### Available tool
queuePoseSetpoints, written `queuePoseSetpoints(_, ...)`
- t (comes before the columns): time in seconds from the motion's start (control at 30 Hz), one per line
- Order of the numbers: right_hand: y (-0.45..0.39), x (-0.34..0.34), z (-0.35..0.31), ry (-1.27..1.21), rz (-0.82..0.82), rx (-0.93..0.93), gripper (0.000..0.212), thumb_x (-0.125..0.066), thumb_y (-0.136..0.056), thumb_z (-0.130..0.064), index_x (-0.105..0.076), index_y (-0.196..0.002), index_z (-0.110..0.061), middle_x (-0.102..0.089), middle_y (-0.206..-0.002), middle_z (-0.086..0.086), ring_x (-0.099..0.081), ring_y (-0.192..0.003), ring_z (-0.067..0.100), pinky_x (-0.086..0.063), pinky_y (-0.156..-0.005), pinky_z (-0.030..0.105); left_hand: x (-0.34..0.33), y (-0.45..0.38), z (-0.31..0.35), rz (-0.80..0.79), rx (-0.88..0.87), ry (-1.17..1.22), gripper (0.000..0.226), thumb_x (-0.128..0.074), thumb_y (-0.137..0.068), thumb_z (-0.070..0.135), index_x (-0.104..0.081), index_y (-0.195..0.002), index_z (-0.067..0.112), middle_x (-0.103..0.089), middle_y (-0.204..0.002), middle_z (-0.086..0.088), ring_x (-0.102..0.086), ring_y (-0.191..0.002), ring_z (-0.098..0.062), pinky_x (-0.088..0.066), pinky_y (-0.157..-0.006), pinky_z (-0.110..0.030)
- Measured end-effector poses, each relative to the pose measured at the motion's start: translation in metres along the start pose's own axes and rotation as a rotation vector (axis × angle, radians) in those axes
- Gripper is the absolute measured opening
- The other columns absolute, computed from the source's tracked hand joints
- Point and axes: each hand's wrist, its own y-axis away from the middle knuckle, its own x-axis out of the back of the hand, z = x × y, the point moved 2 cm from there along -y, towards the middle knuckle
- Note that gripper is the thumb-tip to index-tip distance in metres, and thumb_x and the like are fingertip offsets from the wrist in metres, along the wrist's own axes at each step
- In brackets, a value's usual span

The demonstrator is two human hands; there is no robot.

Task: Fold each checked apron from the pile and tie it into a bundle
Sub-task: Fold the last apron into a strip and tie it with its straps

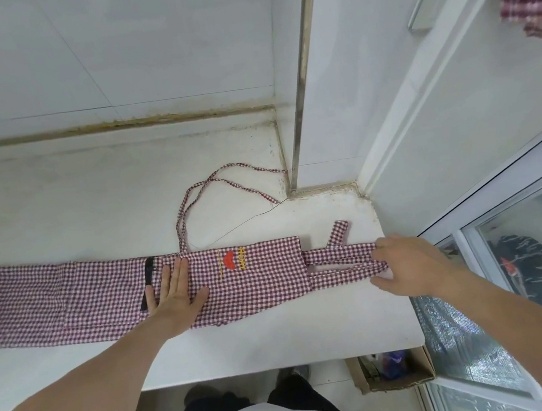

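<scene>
Bright even light, soft shadows, bowed edges

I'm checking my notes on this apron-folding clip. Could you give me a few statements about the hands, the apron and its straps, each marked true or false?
1. The left hand lies flat on the checked apron. True.
2. The right hand is lifted clear of the cloth. False: it grips the neck strap at the apron's right end.
3. The apron lies as a long folded strip across the counter. True.
4. The thin tie strings are knotted round the apron. False: they lie loose on the counter behind it.
5. The apron is plain blue. False: it is red-and-white checked with a red emblem.
</scene>
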Motion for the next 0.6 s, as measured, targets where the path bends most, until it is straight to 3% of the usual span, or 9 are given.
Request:
queuePoseSetpoints(0.07,0.001,-0.001,0.012,-0.076,0.106,-0.096,0.025,-0.047,-0.082,-0.051,-0.051,-0.074,-0.027,-0.050,-0.075,-0.014,-0.054,-0.075,0.013,-0.035,-0.055,0.027,0.000,0.002,0.003,-0.003,-0.034,-0.018,0.078,-0.019,-0.100,0.063,0.035,-0.146,0.032,0.039,-0.152,0.017,0.032,-0.144,-0.008,0.019,-0.118,-0.047)
queuePoseSetpoints(0.2,-0.004,-0.017,0.026,-0.222,-0.010,-0.448,0.021,-0.060,-0.090,-0.035,-0.058,-0.078,-0.017,-0.058,-0.073,-0.005,-0.060,-0.077,0.024,-0.040,-0.061,0.031,-0.006,0.004,0.024,-0.016,-0.081,-0.063,0.076,-0.019,-0.099,0.064,0.040,-0.137,0.034,0.042,-0.149,0.017,0.033,-0.144,-0.009,0.020,-0.118,-0.047)
queuePoseSetpoints(0.3,-0.007,-0.023,0.029,-0.418,0.069,-0.517,0.013,-0.068,-0.089,-0.025,-0.055,-0.088,-0.021,-0.063,-0.076,-0.002,-0.060,-0.074,0.024,-0.044,-0.063,0.034,-0.006,0.005,0.027,0.000,-0.077,-0.055,0.076,-0.018,-0.100,0.064,0.039,-0.139,0.032,0.040,-0.152,0.016,0.032,-0.145,-0.011,0.020,-0.117,-0.047)
queuePoseSetpoints(0.37,-0.002,-0.021,0.031,-0.635,0.206,-0.549,0.023,-0.068,-0.088,-0.006,-0.054,-0.101,-0.019,-0.067,-0.089,0.004,-0.063,-0.074,0.021,-0.046,-0.062,0.034,-0.006,0.005,0.024,0.025,-0.089,-0.057,0.077,-0.015,-0.097,0.066,0.039,-0.139,0.032,0.038,-0.154,0.015,0.032,-0.144,-0.010,0.021,-0.117,-0.047)
queuePoseSetpoints(0.47,0.005,-0.010,0.018,-0.726,0.480,-0.543,0.043,-0.057,-0.086,0.012,-0.049,-0.123,-0.009,-0.063,-0.100,0.003,-0.056,-0.065,0.004,-0.038,-0.057,0.018,-0.008,0.006,0.023,0.043,-0.120,-0.056,0.088,0.000,-0.078,0.080,0.038,-0.141,0.031,0.038,-0.152,0.017,0.035,-0.140,-0.008,0.023,-0.114,-0.046)
queuePoseSetpoints(0.53,0.003,-0.009,0.003,-0.731,0.630,-0.534,0.053,-0.051,-0.081,0.020,-0.048,-0.127,-0.007,-0.063,-0.100,-0.002,-0.055,-0.061,-0.001,-0.041,-0.055,0.014,-0.010,0.006,0.020,0.056,-0.148,-0.074,0.099,0.011,-0.066,0.087,0.038,-0.142,0.030,0.039,-0.150,0.017,0.036,-0.139,-0.008,0.023,-0.113,-0.046)
queuePoseSetpoints(0.6,0.001,-0.011,-0.005,-0.866,0.739,-0.575,0.057,-0.051,-0.077,0.025,-0.054,-0.120,-0.013,-0.065,-0.101,-0.007,-0.062,-0.075,-0.003,-0.047,-0.057,0.011,-0.012,0.005,0.017,0.064,-0.160,-0.095,0.108,0.022,-0.056,0.093,0.039,-0.142,0.029,0.042,-0.149,0.016,0.036,-0.140,-0.010,0.022,-0.113,-0.047)
